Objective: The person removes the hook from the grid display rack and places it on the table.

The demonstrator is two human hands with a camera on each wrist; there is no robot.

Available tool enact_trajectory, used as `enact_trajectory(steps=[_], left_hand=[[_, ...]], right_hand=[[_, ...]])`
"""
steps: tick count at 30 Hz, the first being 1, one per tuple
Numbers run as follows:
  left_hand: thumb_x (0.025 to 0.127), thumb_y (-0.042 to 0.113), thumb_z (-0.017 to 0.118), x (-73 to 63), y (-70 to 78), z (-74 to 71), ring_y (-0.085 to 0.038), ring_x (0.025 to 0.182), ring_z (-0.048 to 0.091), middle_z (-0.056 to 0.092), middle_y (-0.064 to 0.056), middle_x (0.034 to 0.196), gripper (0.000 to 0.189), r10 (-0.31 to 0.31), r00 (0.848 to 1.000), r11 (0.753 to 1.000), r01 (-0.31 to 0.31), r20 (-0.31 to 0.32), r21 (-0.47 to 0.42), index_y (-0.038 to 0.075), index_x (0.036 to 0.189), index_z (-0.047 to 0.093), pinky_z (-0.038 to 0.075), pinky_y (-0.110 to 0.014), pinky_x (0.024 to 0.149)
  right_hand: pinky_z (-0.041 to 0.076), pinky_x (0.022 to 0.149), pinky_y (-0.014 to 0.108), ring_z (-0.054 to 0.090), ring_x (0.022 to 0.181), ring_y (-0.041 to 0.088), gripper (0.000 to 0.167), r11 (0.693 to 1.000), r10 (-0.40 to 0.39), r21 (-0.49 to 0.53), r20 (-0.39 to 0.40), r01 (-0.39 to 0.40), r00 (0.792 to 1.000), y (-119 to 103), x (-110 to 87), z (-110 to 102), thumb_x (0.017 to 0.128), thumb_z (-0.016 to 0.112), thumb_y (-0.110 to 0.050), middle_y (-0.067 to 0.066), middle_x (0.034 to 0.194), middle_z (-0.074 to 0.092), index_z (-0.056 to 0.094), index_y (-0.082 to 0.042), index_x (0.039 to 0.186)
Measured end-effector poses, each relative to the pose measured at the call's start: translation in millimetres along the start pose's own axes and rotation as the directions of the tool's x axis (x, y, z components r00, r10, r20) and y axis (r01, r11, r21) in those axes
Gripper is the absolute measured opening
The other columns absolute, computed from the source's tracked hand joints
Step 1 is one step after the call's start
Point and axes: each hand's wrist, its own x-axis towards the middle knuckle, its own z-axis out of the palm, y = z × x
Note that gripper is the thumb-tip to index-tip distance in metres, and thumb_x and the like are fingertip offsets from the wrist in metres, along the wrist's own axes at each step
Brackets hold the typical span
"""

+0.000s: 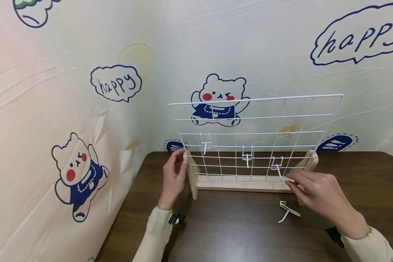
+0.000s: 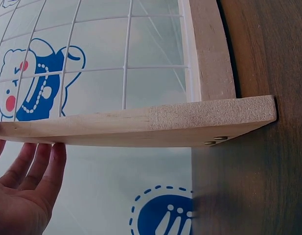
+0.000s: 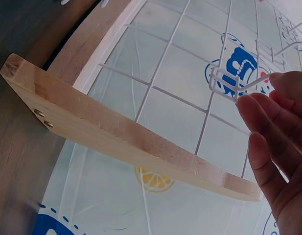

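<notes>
A white wire grid rack (image 1: 235, 133) stands on a wooden base with a wooden panel at each end. My left hand (image 1: 174, 178) holds the left side panel (image 2: 131, 125) near its upper end, fingertips against its outer face. Between thumb and fingers, my right hand (image 1: 327, 193) pinches the prong of a white wire hook (image 3: 224, 84), which hangs on the grid's lower right. Two more hooks hang on the grid, one near the middle (image 1: 247, 158) and one farther left (image 1: 205, 144).
A loose white hook (image 1: 289, 210) lies on the dark wooden table (image 1: 222, 225) in front of the rack, near my right hand. Behind and to the left hangs a pale printed cloth (image 1: 163, 32) with cartoon bears.
</notes>
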Motion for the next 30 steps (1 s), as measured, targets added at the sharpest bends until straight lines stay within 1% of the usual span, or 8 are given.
enact_trajectory(steps=[6, 11, 16, 18, 23, 25, 27, 30], left_hand=[[0.105, 0.01, 0.06, -0.7, 0.7, -1.1, -0.021, 0.118, 0.067, 0.069, -0.01, 0.133, 0.033, -0.004, 1.0, 1.0, 0.004, -0.001, 0.001, 0.006, 0.137, 0.061, 0.056, -0.023, 0.097], [0.105, 0.01, 0.06, 0.0, 0.7, -1.0, -0.021, 0.119, 0.067, 0.069, -0.009, 0.133, 0.033, -0.001, 1.0, 1.0, 0.001, 0.002, -0.01, 0.004, 0.137, 0.061, 0.056, -0.023, 0.098], [0.105, 0.011, 0.06, -0.6, 1.7, -0.8, -0.022, 0.119, 0.067, 0.069, -0.01, 0.133, 0.032, -0.016, 1.0, 1.0, 0.016, 0.004, -0.012, 0.009, 0.137, 0.061, 0.059, -0.037, 0.099], [0.105, 0.011, 0.06, -1.1, 2.1, -0.9, -0.022, 0.118, 0.067, 0.069, -0.01, 0.133, 0.032, -0.024, 1.0, 1.0, 0.024, 0.005, -0.009, 0.009, 0.137, 0.061, 0.059, -0.04, 0.1], [0.106, 0.011, 0.059, -1.5, 2.8, -0.7, -0.021, 0.118, 0.067, 0.069, -0.01, 0.132, 0.032, -0.035, 0.999, 0.999, 0.035, 0.007, -0.003, 0.008, 0.137, 0.061, 0.058, -0.029, 0.099], [0.106, 0.011, 0.059, -1.4, 2.8, -0.7, -0.021, 0.118, 0.067, 0.069, -0.01, 0.132, 0.032, -0.03, 1.0, 1.0, 0.03, 0.006, -0.001, 0.007, 0.137, 0.061, 0.058, -0.028, 0.098], [0.105, 0.011, 0.059, -1.2, 3.1, -0.6, -0.022, 0.118, 0.067, 0.069, -0.011, 0.133, 0.033, -0.021, 1.0, 1.0, 0.021, 0.006, 0.004, 0.006, 0.138, 0.06, 0.059, -0.032, 0.098], [0.105, 0.01, 0.059, -0.7, 3.4, -0.6, -0.024, 0.118, 0.068, 0.069, -0.012, 0.132, 0.034, -0.007, 1.0, 1.0, 0.007, 0.005, 0.008, 0.002, 0.138, 0.06, 0.06, -0.044, 0.097]], right_hand=[[0.047, 0.048, 0.022, 0.063, 0.053, 0.008, 0.051, 1.0, -0.006, 0.003, 0.0, 0.006, 1.0, -0.5, 0.1, 1.2, 0.109, 0.044, -0.046, -0.001, 0.077, 0.078, 0.077, -0.013, 0.088], [0.048, 0.048, 0.025, 0.065, 0.054, 0.009, 0.05, 1.0, -0.011, 0.002, -0.009, 0.011, 1.0, -0.8, 0.7, 2.0, 0.109, 0.045, -0.045, 0.0, 0.079, 0.079, 0.077, -0.013, 0.09], [0.05, 0.05, 0.028, 0.067, 0.056, 0.01, 0.048, 1.0, -0.025, 0.009, -0.023, 0.025, 0.999, -1.2, 2.3, 5.2, 0.109, 0.045, -0.044, 0.0, 0.08, 0.079, 0.076, -0.013, 0.091], [0.05, 0.049, 0.028, 0.067, 0.056, 0.01, 0.048, 0.999, -0.031, 0.01, -0.031, 0.031, 0.999, -1.2, 3.2, 7.0, 0.109, 0.045, -0.044, 0.0, 0.079, 0.079, 0.076, -0.013, 0.09], [0.049, 0.048, 0.028, 0.067, 0.056, 0.011, 0.049, 1.0, -0.028, 0.004, -0.027, 0.028, 0.999, -1.6, 4.8, 8.7, 0.109, 0.045, -0.045, 0.0, 0.079, 0.079, 0.077, -0.012, 0.091], [0.049, 0.048, 0.027, 0.068, 0.056, 0.011, 0.05, 1.0, -0.023, 0.001, -0.019, 0.023, 1.0, -1.7, 5.3, 8.8, 0.109, 0.045, -0.046, 0.001, 0.078, 0.079, 0.078, -0.012, 0.091], [0.048, 0.047, 0.026, 0.067, 0.054, 0.011, 0.051, 1.0, -0.022, 0.001, -0.018, 0.022, 1.0, -1.9, 6.0, 9.1, 0.11, 0.045, -0.046, 0.001, 0.078, 0.079, 0.078, -0.012, 0.092], [0.046, 0.046, 0.025, 0.065, 0.052, 0.009, 0.051, 1.0, -0.024, -0.002, -0.018, 0.024, 1.0, -2.1, 6.8, 9.8, 0.11, 0.044, -0.046, 0.0, 0.076, 0.078, 0.078, -0.012, 0.093]])
